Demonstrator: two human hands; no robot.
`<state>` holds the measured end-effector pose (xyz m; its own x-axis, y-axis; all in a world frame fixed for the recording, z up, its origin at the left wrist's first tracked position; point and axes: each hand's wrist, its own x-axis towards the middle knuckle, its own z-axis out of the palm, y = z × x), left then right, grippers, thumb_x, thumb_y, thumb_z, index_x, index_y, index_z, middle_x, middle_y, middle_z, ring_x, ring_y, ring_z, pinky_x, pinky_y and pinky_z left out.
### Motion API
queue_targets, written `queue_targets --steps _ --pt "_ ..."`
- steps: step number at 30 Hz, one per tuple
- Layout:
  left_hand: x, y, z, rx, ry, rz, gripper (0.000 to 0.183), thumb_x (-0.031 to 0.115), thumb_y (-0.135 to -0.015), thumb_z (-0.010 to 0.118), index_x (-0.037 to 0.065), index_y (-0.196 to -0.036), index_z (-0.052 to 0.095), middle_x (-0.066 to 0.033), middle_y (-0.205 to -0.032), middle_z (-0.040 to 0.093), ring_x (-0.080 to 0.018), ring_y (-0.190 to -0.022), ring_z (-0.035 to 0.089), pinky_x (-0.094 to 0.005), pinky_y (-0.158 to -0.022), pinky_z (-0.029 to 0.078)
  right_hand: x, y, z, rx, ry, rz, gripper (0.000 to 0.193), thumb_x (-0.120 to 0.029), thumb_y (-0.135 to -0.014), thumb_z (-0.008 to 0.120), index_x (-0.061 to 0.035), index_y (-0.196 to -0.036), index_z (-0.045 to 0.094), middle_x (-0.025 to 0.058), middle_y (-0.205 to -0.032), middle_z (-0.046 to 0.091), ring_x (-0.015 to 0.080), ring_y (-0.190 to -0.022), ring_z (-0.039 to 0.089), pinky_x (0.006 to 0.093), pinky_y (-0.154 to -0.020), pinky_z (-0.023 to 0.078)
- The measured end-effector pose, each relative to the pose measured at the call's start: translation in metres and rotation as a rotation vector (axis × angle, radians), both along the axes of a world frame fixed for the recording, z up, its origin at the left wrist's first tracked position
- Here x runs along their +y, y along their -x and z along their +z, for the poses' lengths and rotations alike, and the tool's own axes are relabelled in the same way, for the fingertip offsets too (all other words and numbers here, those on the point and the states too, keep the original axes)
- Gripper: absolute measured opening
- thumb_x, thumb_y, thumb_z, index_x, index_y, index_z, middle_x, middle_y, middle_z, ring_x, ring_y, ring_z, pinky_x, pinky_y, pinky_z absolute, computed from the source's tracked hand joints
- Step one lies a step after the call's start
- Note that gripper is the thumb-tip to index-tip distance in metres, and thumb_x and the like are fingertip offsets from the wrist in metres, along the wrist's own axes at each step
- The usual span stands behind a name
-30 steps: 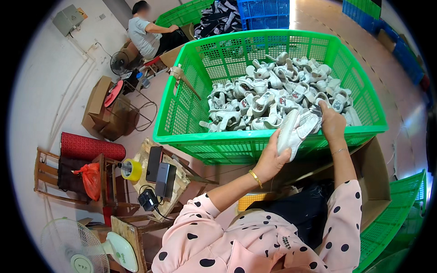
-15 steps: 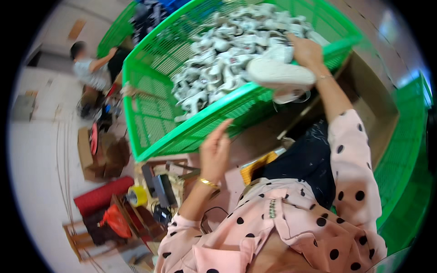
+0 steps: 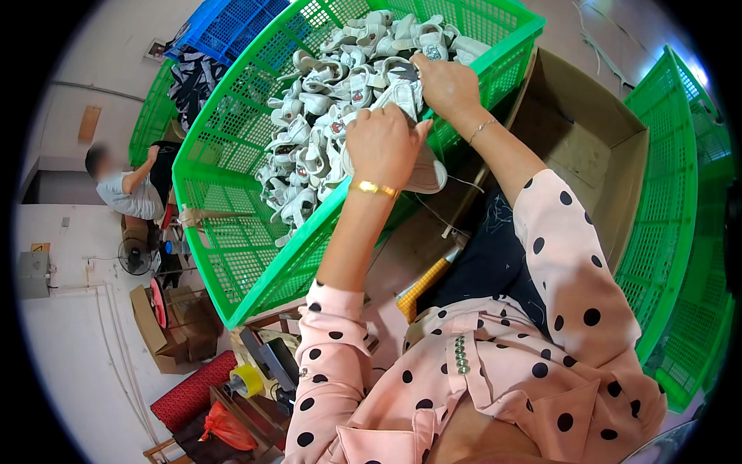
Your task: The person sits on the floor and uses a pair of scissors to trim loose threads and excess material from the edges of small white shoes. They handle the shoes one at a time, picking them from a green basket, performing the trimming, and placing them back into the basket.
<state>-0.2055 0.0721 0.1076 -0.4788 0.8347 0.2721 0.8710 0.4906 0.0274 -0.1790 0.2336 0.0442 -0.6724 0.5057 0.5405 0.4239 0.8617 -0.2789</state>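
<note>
A white shoe [image 3: 427,172] is held over the near rim of a green plastic basket [image 3: 272,286]. My left hand [image 3: 380,145] lies across the middle of the shoe with its fingers bent over the upper, hiding much of it. At the shoe's far end my right hand [image 3: 448,87] is closed, pinching its edge; the fingertips are partly hidden. The pale toe and sole stick out below my left palm, and thin threads [image 3: 464,184] trail nearby. Inside the basket lies a heap of similar white shoes [image 3: 309,147].
An open cardboard box [image 3: 591,147] stands right of the basket, with another green basket [image 3: 657,209] beyond it. At left are a tape roll [image 3: 247,380], a red fabric roll [image 3: 193,390] and a carton [image 3: 178,329]. A person [image 3: 131,189] sits farther off, near a fan [image 3: 135,257].
My left hand has moved up from below the rim onto the shoe. The shoe has turned, its sole now facing more downward. My right hand keeps hold. The view has shifted.
</note>
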Motion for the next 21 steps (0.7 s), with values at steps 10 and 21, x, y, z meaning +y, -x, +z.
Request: queue_targets --steps 10,21 --pt "0.022 0.030 -0.010 -0.351 -0.005 -0.001 0.041 0.025 -0.075 0.066 -0.007 -0.094 0.048 -0.0247 -0.083 0.067 -0.0406 -0.079 0.066 -0.0461 -0.071 0.053 0.002 0.002 0.001 -0.029 -0.012 -0.049 0.015 -0.015 -0.086 0.049 -0.0104 -0.094 0.061 0.0100 -0.072 0.068 0.0289 -0.068 0.069 0.0434 -0.053 0.052" --pt "0.017 0.012 0.000 -0.323 0.074 0.084 0.041 0.035 -0.084 0.052 -0.005 -0.080 0.063 -0.0280 -0.083 0.066 -0.0443 -0.080 0.066 -0.0502 -0.076 0.052 0.000 0.005 0.004 -0.097 0.010 -0.039 0.025 -0.016 -0.089 0.050 -0.0178 -0.113 0.057 0.0102 -0.076 0.068 0.0305 -0.069 0.068 0.0431 -0.053 0.050"
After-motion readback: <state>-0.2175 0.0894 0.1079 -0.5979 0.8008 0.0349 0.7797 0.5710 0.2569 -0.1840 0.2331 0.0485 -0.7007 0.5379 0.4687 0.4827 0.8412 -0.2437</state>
